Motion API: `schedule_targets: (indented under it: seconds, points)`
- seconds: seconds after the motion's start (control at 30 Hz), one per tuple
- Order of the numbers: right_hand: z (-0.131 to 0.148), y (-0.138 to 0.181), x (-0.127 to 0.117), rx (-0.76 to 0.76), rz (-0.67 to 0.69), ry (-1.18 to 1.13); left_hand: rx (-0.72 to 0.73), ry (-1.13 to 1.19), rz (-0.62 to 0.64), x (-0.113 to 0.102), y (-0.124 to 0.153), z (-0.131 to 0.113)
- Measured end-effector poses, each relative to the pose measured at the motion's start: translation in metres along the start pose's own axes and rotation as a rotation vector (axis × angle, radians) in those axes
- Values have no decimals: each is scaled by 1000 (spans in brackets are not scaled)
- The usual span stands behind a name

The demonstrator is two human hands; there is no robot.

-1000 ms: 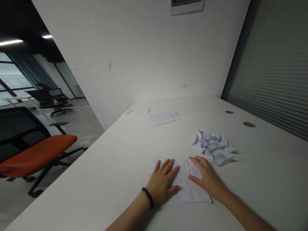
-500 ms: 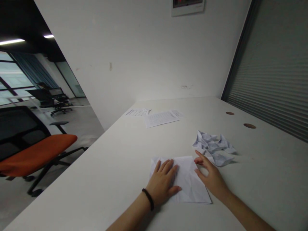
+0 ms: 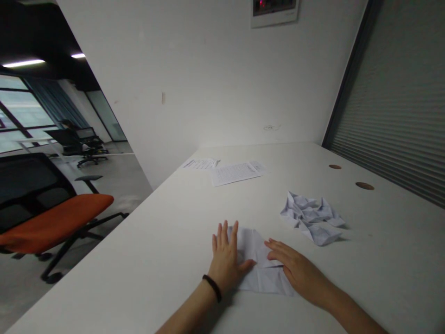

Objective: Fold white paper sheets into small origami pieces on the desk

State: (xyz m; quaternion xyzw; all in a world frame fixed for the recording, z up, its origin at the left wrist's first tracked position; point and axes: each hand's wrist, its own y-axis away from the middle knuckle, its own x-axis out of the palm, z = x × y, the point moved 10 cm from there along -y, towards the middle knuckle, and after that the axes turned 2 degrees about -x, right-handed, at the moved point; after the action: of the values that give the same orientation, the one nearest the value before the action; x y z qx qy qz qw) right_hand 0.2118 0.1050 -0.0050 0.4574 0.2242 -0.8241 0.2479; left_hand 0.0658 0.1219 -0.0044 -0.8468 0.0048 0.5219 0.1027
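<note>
A creased white paper sheet [image 3: 255,246] lies on the white table [image 3: 174,241] close to me, folded over so it looks narrower. My left hand [image 3: 225,260] lies flat on its left part with fingers stretched out and a dark band on the wrist. My right hand [image 3: 295,273] presses flat on the paper's right side, fingers extended toward the left. A crumpled white paper [image 3: 313,217] sits just beyond and to the right of my right hand, untouched.
Printed sheets [image 3: 238,171] and a smaller printed slip [image 3: 200,163] lie at the far end of the table by the wall. Two round cable holes [image 3: 364,186] are at the right. An orange office chair [image 3: 52,222] stands left of the table's edge.
The flat paper's right part has been folded over to the left, making it narrower. My right hand slid left across it and my left hand shifted slightly left and forward.
</note>
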Motion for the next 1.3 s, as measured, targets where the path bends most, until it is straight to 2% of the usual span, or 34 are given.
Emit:
schedule_targets:
  seconds: [0.07, 0.23, 0.3, 0.37, 0.43, 0.53, 0.63, 0.83, 0.97, 1.1, 1.3]
  points:
    - [2, 1, 0, 2, 19, 37, -38, 142, -64, -8, -3, 10]
    - [0, 6, 4, 35, 85, 63, 47, 525, -244, -40, -6, 8]
    - [-1, 7, 6, 43, 105, 69, 108, 636, -203, -45, -5, -2]
    - [-2, 8, 9, 45, 126, 78, 181, 673, -76, -40, -3, -17]
    - [-2, 9, 11, 35, 146, 81, 262, 578, 82, -28, 2, -31]
    - [-2, 8, 12, 18, 155, 70, 414, 263, 290, -4, 16, -48]
    - [-4, 8, 12, 9, 142, 52, 498, 49, 398, 13, 25, -53]
    - [-5, 7, 5, -4, 85, 9, 484, -47, 400, 15, 23, -53]
    - [-6, 7, -7, -14, -15, -3, 466, 11, 336, 2, 19, -52]
    - [-6, 8, -22, -37, -162, -87, 376, 70, 290, -13, 12, -44]
    - [-9, 7, -30, -15, -206, -148, 314, 79, 307, -19, 9, -35]
